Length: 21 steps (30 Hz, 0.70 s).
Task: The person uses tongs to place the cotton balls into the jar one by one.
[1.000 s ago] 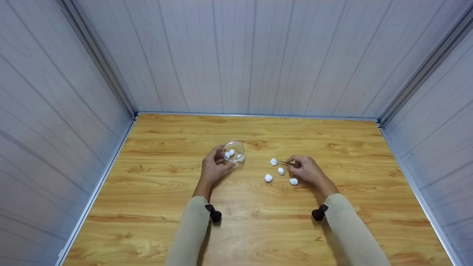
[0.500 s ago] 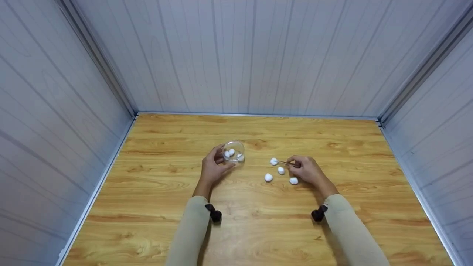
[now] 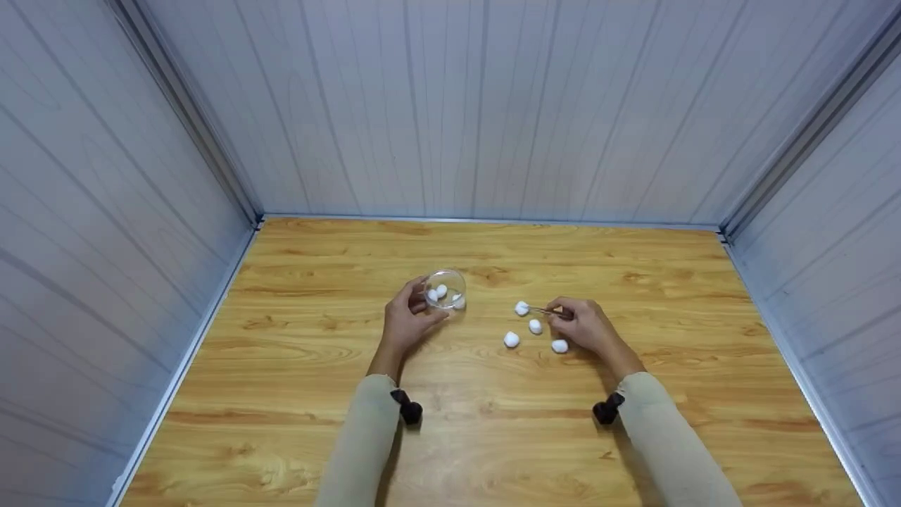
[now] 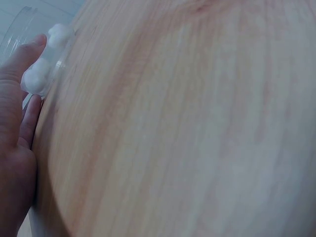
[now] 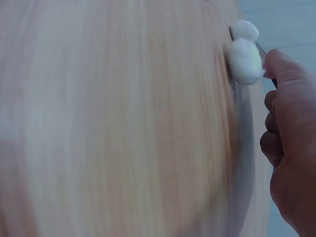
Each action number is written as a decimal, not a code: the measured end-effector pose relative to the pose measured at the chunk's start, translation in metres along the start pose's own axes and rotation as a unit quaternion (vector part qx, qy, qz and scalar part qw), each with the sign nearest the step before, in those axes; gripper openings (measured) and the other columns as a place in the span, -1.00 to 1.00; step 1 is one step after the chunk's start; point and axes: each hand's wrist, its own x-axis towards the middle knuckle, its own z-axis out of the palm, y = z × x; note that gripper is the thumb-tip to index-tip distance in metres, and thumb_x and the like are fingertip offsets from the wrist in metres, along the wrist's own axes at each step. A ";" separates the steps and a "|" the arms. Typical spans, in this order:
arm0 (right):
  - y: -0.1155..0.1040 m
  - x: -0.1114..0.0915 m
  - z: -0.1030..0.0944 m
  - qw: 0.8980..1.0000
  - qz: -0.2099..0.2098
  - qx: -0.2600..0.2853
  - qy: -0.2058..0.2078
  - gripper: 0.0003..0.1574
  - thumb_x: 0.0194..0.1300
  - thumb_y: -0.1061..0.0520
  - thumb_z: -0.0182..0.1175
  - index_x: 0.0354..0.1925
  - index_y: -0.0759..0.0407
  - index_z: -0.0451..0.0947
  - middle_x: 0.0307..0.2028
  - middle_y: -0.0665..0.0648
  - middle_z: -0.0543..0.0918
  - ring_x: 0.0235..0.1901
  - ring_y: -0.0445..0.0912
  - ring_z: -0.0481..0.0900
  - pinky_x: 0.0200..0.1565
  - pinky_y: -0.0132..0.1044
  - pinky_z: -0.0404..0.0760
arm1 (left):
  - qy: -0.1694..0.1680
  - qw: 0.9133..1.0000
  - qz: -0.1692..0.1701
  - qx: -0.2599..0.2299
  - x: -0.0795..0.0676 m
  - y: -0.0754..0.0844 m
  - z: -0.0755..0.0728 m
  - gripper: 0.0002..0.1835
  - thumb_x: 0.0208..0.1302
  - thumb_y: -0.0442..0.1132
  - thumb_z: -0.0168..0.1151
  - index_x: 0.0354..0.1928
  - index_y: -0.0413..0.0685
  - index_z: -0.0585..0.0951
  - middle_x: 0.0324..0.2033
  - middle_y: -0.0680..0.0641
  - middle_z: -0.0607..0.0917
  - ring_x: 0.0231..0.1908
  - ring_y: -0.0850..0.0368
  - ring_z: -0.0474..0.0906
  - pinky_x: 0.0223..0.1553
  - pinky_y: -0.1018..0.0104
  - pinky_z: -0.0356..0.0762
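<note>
My left hand [image 3: 408,320] holds a clear round cup [image 3: 450,279] on the wooden table, thumb on the near side and fingers round its left. White cotton balls [image 3: 441,290] lie in the cup; in the left wrist view two of them, one cotton ball [image 4: 37,76] beneath the other, show through its wall. To the right, my right hand [image 3: 590,327] pinches thin tweezers [image 3: 543,310]. Their tips touch a cotton ball [image 3: 521,308] on the table; whether they grip it is too small to tell. In the right wrist view a nearer cotton ball [image 5: 245,61] partly covers another.
Three loose cotton balls lie near the right hand: one ball [image 3: 535,326] just below the tweezers, one [image 3: 511,339] to the left, one [image 3: 559,346] close to the wrist. Pale panel walls [image 3: 450,113] enclose the wooden table [image 3: 486,451] at the back and sides.
</note>
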 end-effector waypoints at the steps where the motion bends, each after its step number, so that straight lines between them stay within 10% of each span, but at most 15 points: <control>1: 0.000 0.000 0.000 1.000 -0.002 0.000 0.001 -0.85 0.21 0.11 0.19 -0.22 -0.03 0.63 -0.65 -0.08 0.47 -0.70 -0.20 0.18 -0.66 -0.36 0.16 | -0.001 1.000 0.003 0.001 0.000 0.000 0.000 -0.21 -0.15 -0.40 0.47 0.22 -0.23 0.36 0.01 -0.35 0.49 -0.04 -0.25 0.46 -0.05 -0.05 0.48; 21: -0.013 0.006 -0.018 1.000 -0.017 -0.007 0.016 -0.84 0.25 0.09 0.15 -0.20 -0.01 0.62 -0.69 -0.02 0.41 -0.74 -0.19 0.17 -0.70 -0.34 0.19 | 0.007 1.000 0.004 -0.001 0.001 -0.002 0.001 -0.20 -0.18 -0.39 0.49 0.21 -0.20 0.37 -0.02 -0.33 0.50 -0.07 -0.24 0.48 -0.07 -0.06 0.49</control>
